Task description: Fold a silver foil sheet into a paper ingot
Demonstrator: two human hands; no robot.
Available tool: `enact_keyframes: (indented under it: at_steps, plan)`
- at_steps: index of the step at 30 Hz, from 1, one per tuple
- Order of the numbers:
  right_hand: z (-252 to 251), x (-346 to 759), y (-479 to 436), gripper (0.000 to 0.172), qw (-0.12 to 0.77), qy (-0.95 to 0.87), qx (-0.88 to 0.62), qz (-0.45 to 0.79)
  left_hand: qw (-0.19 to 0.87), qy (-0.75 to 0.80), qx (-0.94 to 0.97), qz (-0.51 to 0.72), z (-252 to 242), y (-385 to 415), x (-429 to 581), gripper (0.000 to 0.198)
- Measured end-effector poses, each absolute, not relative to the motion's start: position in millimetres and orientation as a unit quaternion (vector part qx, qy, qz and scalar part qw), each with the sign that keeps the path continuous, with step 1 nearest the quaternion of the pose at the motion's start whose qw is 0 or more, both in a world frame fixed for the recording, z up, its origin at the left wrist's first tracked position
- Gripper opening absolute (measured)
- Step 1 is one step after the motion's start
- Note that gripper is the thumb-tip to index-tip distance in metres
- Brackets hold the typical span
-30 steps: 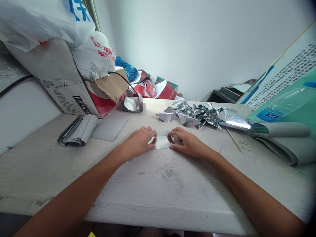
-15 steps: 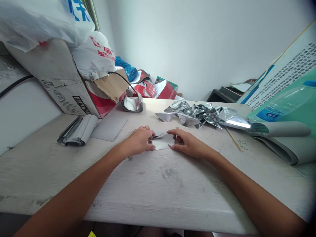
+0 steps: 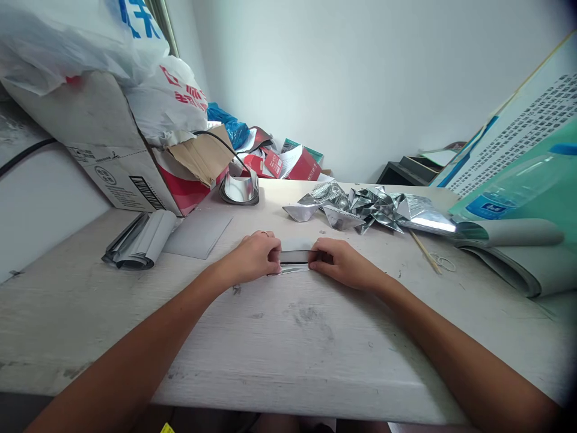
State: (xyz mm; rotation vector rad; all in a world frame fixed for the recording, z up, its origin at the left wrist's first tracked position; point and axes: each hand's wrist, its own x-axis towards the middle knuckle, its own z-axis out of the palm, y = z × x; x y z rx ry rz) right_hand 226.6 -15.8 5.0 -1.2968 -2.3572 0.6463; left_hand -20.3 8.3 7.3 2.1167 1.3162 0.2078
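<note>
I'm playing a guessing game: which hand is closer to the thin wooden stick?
The right hand is closer. The wooden stick lies off to its right on the table. The left hand is farther away, on the other side of the folded silvery sheet.

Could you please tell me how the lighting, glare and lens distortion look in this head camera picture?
In the head view, the light is soft and even, with bright glare on the foil sheet; the wide lens bows the table edge; the left hand, right hand and folded strip show no heavy blur.
</note>
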Motion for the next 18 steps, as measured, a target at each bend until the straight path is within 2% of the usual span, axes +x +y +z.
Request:
enact_keyframes:
  at_steps: [5, 11, 18]
  plan:
    - [4.7, 228.0, -15.8, 0.005, 0.188, -0.845, -0.456, 0.206, 0.306, 0.502, 0.806, 0.075, 6.2, 8.6, -20.9, 0.027]
    - [0.3, 228.9, -14.2, 0.010, 0.205, -0.852, -0.441, 0.194, 0.295, 0.498, 0.812, 0.074, 11.2, 4.9, -17.2, 0.034]
    - [0.0, 225.3, -18.2, 0.008, 0.192, -0.852, -0.453, 0.180, 0.299, 0.496, 0.811, 0.086, 7.2, 7.7, -18.4, 0.034]
